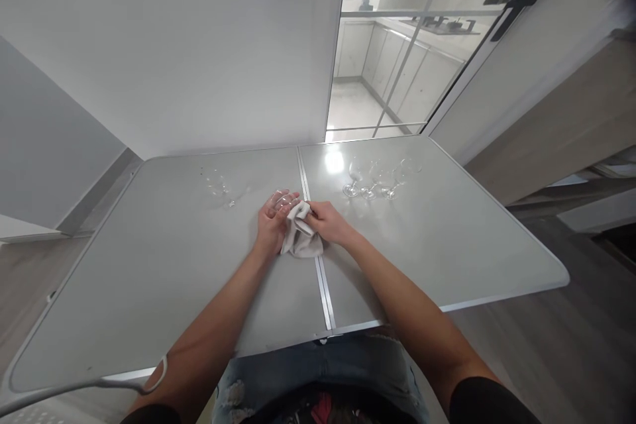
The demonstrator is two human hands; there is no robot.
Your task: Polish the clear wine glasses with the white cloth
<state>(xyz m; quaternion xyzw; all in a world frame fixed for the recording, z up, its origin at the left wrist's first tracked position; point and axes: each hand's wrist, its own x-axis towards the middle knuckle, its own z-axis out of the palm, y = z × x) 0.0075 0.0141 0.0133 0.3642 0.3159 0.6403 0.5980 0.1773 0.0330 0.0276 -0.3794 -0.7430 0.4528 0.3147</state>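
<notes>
My left hand (271, 218) is closed around the bowl of a clear wine glass (283, 200), tilted over the middle of the table. A whitish cloth (304, 238) hangs at the glass, bunched up and gripped by my right hand (325, 220). The cloth covers the part of the glass toward my right hand, so its stem and foot are hidden. The two hands are close together, with the cloth between them.
Three stemmed glasses (370, 185) stand at the right rear of the grey folding table (417, 252). Another clear glass (218, 187) lies at the left rear. A metal seam (325, 295) splits the tabletop. A glazed door (382, 73) stands behind; a grey cable (74, 387) crosses the front left.
</notes>
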